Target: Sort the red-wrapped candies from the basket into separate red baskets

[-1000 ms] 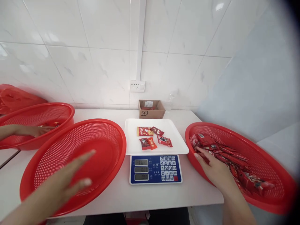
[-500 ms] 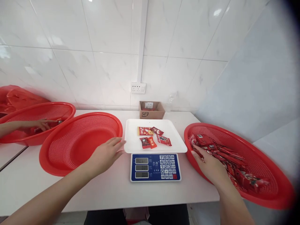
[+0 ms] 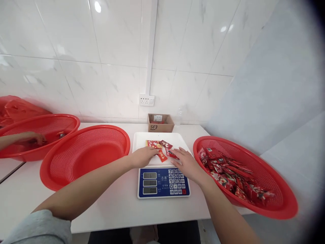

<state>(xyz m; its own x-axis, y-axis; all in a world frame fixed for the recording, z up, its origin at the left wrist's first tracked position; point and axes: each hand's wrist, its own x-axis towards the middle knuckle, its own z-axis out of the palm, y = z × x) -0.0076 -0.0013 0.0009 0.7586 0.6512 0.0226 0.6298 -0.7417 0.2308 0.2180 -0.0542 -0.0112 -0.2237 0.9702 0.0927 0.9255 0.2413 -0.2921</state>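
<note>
A scale with a blue keypad panel (image 3: pixel 164 183) carries a white tray (image 3: pixel 141 139). A few red snack packets (image 3: pixel 162 145) lie on the tray. My left hand (image 3: pixel 143 157) rests on the tray's front left, fingers curled down over a red packet. My right hand (image 3: pixel 185 163) lies on the tray's front right, fingers stretched flat across another packet. An empty red mesh basket (image 3: pixel 86 159) stands to the left of the scale. A second red basket (image 3: pixel 279 208) on the right holds several red packets (image 3: pixel 228 174).
Another person's hand (image 3: pixel 34 137) reaches into a third red basket (image 3: pixel 50 119) at far left, with a red plastic bag (image 3: pixel 15 108) behind it. A small cardboard box (image 3: pixel 160 123) sits against the tiled wall under a socket (image 3: pixel 146 100).
Both my hands moved inward onto the scale's tray: the left from over the empty basket, the right out of the full basket. The view shifted slightly.
</note>
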